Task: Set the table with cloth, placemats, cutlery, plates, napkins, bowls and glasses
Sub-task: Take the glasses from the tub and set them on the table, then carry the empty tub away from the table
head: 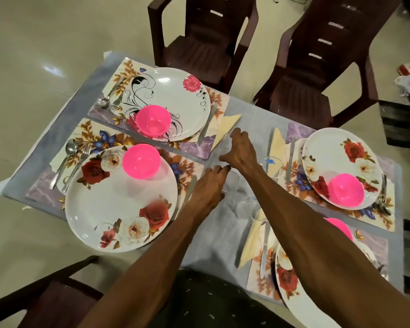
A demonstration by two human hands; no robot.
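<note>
Gripping clear glasses, the right hand (240, 150) and left hand (210, 185) are crowded together; glasses (232, 183) could be knocked over.

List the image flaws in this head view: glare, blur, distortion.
Head view: ceiling-light glare on the floor and far plate; wide-angle bending stretches the chairs outward; clear glasses nearly vanish against the cloth; both hands, left and right, are slightly soft.
</note>
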